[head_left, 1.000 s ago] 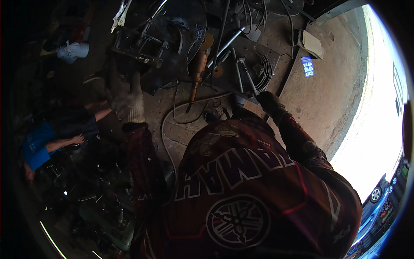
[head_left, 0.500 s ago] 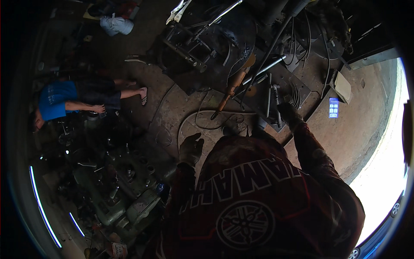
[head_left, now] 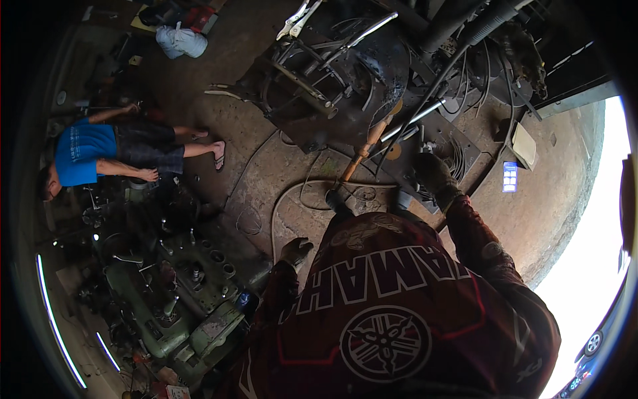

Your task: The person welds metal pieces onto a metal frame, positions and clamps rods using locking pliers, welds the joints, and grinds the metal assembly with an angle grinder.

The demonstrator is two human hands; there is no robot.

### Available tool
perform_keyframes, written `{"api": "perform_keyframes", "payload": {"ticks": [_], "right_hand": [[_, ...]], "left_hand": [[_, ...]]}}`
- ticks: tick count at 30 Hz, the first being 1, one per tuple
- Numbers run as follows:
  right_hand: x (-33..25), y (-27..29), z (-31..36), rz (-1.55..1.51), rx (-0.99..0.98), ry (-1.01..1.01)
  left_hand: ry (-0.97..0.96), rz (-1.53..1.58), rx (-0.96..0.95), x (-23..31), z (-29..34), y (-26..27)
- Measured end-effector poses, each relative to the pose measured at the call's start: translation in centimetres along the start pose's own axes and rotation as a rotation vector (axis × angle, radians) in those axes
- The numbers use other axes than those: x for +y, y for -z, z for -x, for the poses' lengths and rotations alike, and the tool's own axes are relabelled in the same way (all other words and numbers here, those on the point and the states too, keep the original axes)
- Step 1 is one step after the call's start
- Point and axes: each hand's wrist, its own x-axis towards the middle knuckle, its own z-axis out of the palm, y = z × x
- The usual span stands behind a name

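Note:
My right hand (head_left: pixel 434 175), in a dark work glove, is low over a dark metal plate (head_left: pixel 469 154). Its fingers curl downward over metal tools, and what they grip is hidden beneath the glove. Right beside it lies a coil of thin wire (head_left: pixel 457 159). My left hand (head_left: pixel 296 251), also gloved, hangs near my left side with thumb and fingers apart and holds nothing. Ahead of me a long orange-brown handled tool (head_left: pixel 363 150) lies slanted, next to a shiny metal tube (head_left: pixel 413 120).
Locking pliers (head_left: pixel 298 20) sit on a welded metal frame (head_left: pixel 299 86) on a round dark table. A hose (head_left: pixel 282 199) loops across the floor. At left stands a green machine (head_left: pixel 166 326), with a person in a blue shirt (head_left: pixel 83 151) beyond it. A tan block (head_left: pixel 524 146) lies right.
My right hand has drawn slightly left over the tools on the plate. My left hand has dropped lower and nearer my body. The person in blue has stretched one arm outward.

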Motion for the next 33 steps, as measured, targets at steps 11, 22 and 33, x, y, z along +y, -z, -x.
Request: {"api": "perform_keyframes", "payload": {"ticks": [11,22,33], "right_hand": [[-6.3,1.6,-4.2,0.096,-0.069,-0.247],[-19.0,-1.9,3.5,-1.003,0.127,-1.228],[-22.2,-5.9,8.3,-1.226,0.173,-1.332]], "left_hand": [[-0.082,0.13,-0.15,-2.8,-10.8,9.2],[-0.265,-0.387,-0.232,-14.1,-23.4,21.2],[-0.159,-0.134,-0.255,-0.8,-18.5,23.3]]}}
